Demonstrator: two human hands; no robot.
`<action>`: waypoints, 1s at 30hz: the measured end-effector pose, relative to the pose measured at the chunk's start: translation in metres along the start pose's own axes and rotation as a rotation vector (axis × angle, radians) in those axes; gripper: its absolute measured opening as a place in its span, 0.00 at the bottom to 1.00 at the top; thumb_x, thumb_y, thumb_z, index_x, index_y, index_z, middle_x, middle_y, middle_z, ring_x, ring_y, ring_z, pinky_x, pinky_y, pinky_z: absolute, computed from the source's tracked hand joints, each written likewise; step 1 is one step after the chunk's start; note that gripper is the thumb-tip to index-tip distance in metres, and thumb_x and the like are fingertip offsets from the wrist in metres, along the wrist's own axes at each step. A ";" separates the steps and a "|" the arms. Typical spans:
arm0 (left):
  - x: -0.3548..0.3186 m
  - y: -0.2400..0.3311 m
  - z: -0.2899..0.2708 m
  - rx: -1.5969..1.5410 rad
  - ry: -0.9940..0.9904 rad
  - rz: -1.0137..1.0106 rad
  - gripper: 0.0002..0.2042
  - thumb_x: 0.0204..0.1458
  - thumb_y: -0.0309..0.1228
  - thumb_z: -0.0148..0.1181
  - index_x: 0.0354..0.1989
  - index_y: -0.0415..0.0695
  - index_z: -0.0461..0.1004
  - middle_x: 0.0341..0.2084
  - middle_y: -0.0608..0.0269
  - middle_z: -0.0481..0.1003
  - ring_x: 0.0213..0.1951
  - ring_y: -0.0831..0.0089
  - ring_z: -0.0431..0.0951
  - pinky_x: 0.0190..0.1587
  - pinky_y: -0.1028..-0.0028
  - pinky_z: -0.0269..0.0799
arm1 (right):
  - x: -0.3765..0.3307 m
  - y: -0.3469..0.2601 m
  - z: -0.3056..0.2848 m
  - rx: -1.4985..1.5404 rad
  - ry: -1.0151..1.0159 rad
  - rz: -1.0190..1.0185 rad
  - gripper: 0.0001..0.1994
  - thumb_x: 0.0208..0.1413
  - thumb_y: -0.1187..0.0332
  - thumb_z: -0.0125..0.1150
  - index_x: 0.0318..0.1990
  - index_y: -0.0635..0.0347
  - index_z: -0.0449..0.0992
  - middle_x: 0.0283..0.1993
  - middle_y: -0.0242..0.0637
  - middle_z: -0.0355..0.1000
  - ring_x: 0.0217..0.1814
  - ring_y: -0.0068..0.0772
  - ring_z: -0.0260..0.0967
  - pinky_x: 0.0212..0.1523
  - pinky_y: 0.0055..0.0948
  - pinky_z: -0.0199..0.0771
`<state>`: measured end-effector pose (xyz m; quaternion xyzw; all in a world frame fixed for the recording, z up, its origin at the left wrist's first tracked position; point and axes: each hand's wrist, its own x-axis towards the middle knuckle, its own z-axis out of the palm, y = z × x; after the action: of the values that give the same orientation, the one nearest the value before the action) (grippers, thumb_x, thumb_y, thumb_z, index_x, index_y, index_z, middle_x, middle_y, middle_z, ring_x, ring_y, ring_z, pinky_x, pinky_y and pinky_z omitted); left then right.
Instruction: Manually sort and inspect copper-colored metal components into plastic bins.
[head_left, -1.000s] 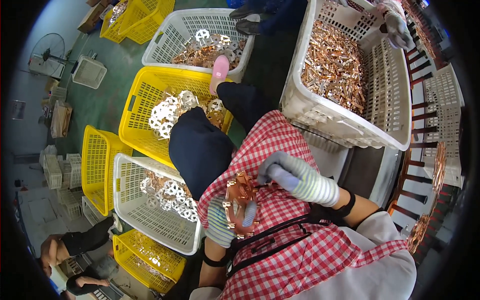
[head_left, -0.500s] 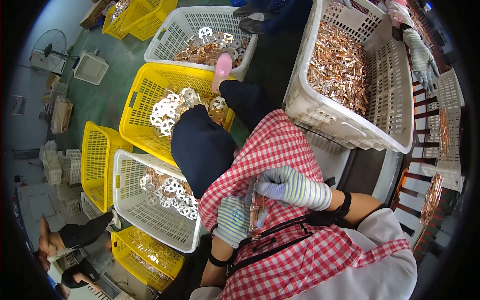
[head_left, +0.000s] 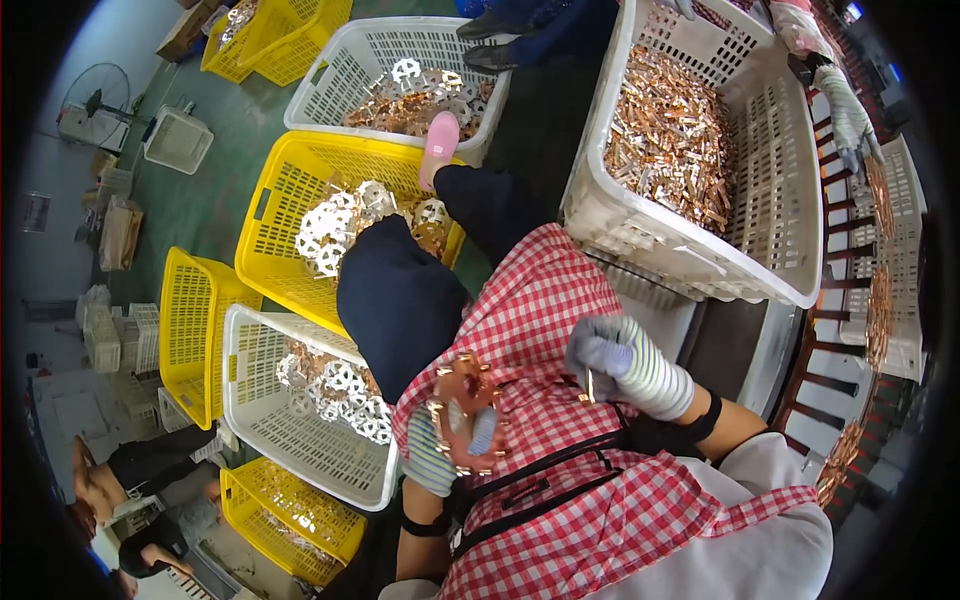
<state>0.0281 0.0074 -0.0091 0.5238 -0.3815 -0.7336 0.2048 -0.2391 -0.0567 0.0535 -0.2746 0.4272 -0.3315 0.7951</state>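
In my striped, gloved left hand (head_left: pixel 427 462) is a round copper plate (head_left: pixel 470 392), open at its middle, with small tabs around its edge. The fingers pass through the opening and close on it, above my red checked apron (head_left: pixel 540 300). My right hand (head_left: pixel 625 368), gloved alike, is closed with a small copper strip (head_left: pixel 588 388) sticking out below the fingertips. The two hands are apart, the right one over the right side of the apron.
A large white crate (head_left: pixel 700 245) full of small copper pieces stands at upper right. Another person's gloved hand (head_left: pixel 848 115) is beyond it, by a rack (head_left: pixel 850 282) with dark slats. Yellow crates (head_left: pixel 262 205) and a white crate (head_left: pixel 245 400) with cut metal sheets stand on the left.
My hands have come apart, the right one moving right with a small copper strip. In my left hand the copper plate has turned from edge-on to show its round face.
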 end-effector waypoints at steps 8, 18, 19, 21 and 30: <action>0.009 0.011 0.017 0.750 0.281 0.709 0.19 0.52 0.40 0.56 0.46 0.39 0.74 0.25 0.55 0.78 0.21 0.62 0.76 0.24 0.66 0.73 | 0.035 0.012 0.029 -0.538 -0.119 -0.150 0.12 0.65 0.62 0.50 0.40 0.63 0.71 0.32 0.29 0.69 0.35 0.17 0.63 0.38 0.22 0.67; 0.006 0.025 0.015 0.906 0.194 0.579 0.22 0.50 0.45 0.58 0.48 0.43 0.73 0.24 0.56 0.78 0.23 0.60 0.77 0.26 0.63 0.71 | 0.042 0.015 0.022 -0.811 -0.154 -0.131 0.17 0.62 0.56 0.52 0.42 0.65 0.71 0.29 0.43 0.73 0.32 0.34 0.74 0.34 0.32 0.72; 0.006 0.024 0.013 0.960 0.166 0.556 0.21 0.50 0.46 0.57 0.47 0.43 0.73 0.23 0.56 0.77 0.23 0.60 0.77 0.26 0.64 0.71 | 0.044 0.018 0.021 -0.761 -0.158 -0.128 0.17 0.62 0.56 0.53 0.41 0.65 0.71 0.28 0.43 0.72 0.31 0.33 0.73 0.34 0.31 0.72; 0.006 0.026 0.015 0.964 0.158 0.556 0.21 0.50 0.46 0.57 0.46 0.44 0.73 0.23 0.56 0.77 0.23 0.60 0.77 0.26 0.63 0.71 | 0.046 0.018 0.020 -0.713 -0.162 -0.125 0.16 0.61 0.57 0.54 0.40 0.65 0.71 0.28 0.42 0.72 0.30 0.31 0.73 0.33 0.31 0.72; 0.009 0.010 0.018 0.823 0.206 0.603 0.21 0.50 0.47 0.57 0.46 0.45 0.74 0.14 0.58 0.73 0.16 0.62 0.74 0.21 0.64 0.67 | 0.030 0.009 0.021 -0.880 -0.146 -0.169 0.10 0.55 0.65 0.59 0.36 0.63 0.72 0.25 0.42 0.72 0.27 0.34 0.74 0.29 0.30 0.71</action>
<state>0.0071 0.0015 -0.0042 0.4973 -0.7502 -0.3756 0.2207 -0.2060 -0.0707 0.0423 -0.6429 0.4465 -0.1618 0.6010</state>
